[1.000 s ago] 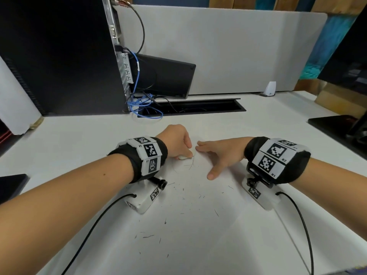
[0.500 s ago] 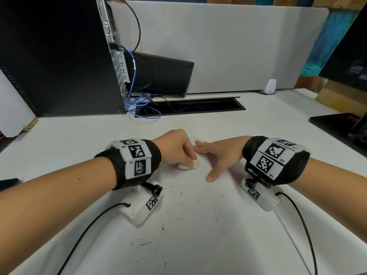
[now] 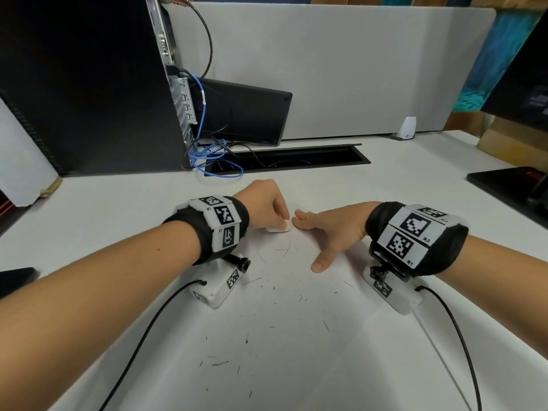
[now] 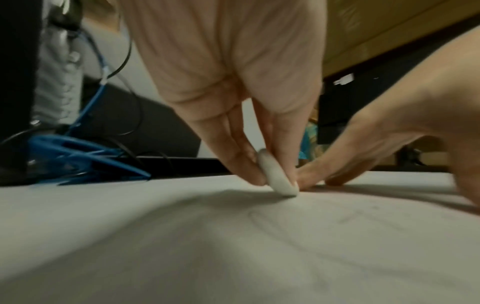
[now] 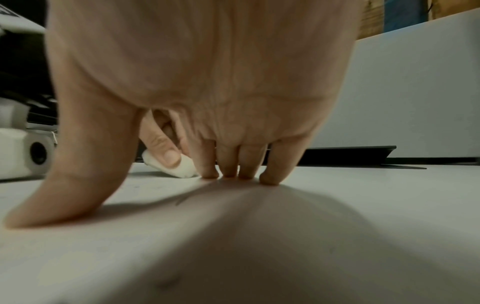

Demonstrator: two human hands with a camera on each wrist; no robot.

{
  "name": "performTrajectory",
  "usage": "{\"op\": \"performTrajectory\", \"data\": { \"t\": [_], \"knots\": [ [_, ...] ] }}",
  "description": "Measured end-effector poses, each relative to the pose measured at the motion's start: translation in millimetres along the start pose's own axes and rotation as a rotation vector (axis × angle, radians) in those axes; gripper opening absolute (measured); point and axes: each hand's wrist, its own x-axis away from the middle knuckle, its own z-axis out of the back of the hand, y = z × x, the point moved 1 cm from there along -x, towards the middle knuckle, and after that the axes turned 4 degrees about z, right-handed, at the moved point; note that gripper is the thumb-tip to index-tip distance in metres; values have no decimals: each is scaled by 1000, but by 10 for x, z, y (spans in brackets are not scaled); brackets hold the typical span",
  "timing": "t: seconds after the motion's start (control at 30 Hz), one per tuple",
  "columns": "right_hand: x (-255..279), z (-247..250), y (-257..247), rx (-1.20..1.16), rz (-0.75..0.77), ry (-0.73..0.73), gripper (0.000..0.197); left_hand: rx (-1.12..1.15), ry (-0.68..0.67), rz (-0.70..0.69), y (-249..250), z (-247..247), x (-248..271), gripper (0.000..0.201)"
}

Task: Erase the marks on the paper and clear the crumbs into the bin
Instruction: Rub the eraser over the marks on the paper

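Note:
A white sheet of paper [image 3: 296, 336] lies on the desk in front of me. My left hand [image 3: 267, 209] pinches a white eraser [image 3: 280, 227] between thumb and fingers, its lower end pressed on the paper [image 4: 233, 246]; the eraser [image 4: 275, 174] also shows in the left wrist view. My right hand [image 3: 323, 229] lies spread beside it, fingers [image 5: 231, 164] and thumb pressing the sheet flat. Faint pencil marks [image 3: 274, 250] remain just below the eraser. Dark eraser crumbs [image 3: 275, 295] are scattered over the paper toward me. The eraser [image 5: 179, 165] appears left of my right fingertips.
A black computer tower [image 3: 83, 84] stands at the back left with blue cables [image 3: 213, 161] spilling out. A black cable slot [image 3: 296, 158] runs behind the hands. A grey divider panel [image 3: 341, 69] closes the back. A dark flat object [image 3: 510, 185] lies at the right. No bin is in view.
My left hand has rubbed the eraser back and forth a short way on the marks, ending close against my right fingertips. The right hand has stayed pressed on the paper.

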Motion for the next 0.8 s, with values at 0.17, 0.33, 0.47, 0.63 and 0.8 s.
{"op": "performTrajectory", "data": {
  "t": [0.17,0.33,0.47,0.63,0.8],
  "knots": [
    [-13,-9,0,-18,1,-16,106,-57,-122,-70,73,-50,110,17],
    [3,1,-14,-27,-3,-6,106,-116,-36,-28,77,20,-8,18],
    [-8,-12,-4,-41,0,-15,106,-116,-129,-93,86,-26,87,16],
    [8,-2,-12,-41,-8,-3,107,-109,-71,-50,65,25,11,18],
    [19,-3,-23,-20,-20,-2,106,-151,-130,-120,34,-9,136,16]
  ]
}}
